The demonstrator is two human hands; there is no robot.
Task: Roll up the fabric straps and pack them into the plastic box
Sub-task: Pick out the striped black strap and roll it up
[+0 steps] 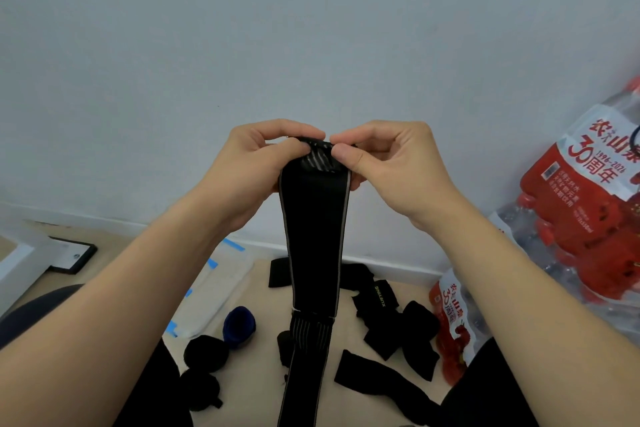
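Observation:
A long black fabric strap (313, 239) with grey edges hangs down from my raised hands toward the floor. My left hand (256, 170) and my right hand (388, 163) both pinch its top end, which is folded over and shows grey stripes. On the floor below lie a blue rolled strap (239, 326), two black rolled straps (206, 352), and several loose black straps (391, 319) to the right. A clear plastic box (214, 291) with blue tape sits on the floor at left, partly hidden by my left forearm.
Shrink-wrapped packs of red-labelled water bottles (575, 218) stand at the right, a smaller one (450, 322) beside the loose straps. A white wall is straight ahead. A white frame and a dark-edged board (74, 255) lie at the far left.

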